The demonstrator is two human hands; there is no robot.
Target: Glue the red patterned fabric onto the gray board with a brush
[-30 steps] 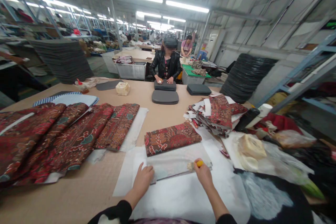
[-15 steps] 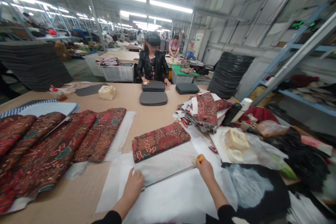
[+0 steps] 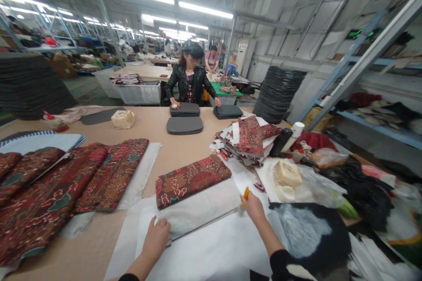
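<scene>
My right hand (image 3: 254,209) is closed around a yellow-handled brush (image 3: 246,193), its tip at the right end of a pale, flat panel (image 3: 206,207). The panel shows its whitish back and a dark front edge. My left hand (image 3: 156,236) rests on the panel's left end, thumb apart and fingers lying flat. Beneath the panel is a white sheet (image 3: 204,250). Directly behind the panel lies a folded piece of red-brown patterned fabric (image 3: 194,180).
More patterned fabric (image 3: 89,175) spreads on the left. Fabric offcuts (image 3: 247,138) are heaped right of centre, near a block of pale paste (image 3: 288,172) and a dark, paste-smeared board (image 3: 313,237). Across the table, a co-worker (image 3: 187,79) stands behind grey pads (image 3: 184,125).
My right hand has turned the brush more upright at the panel's right end. The view has swung slightly right. The co-worker's hand has moved onto the right-hand stack of pads.
</scene>
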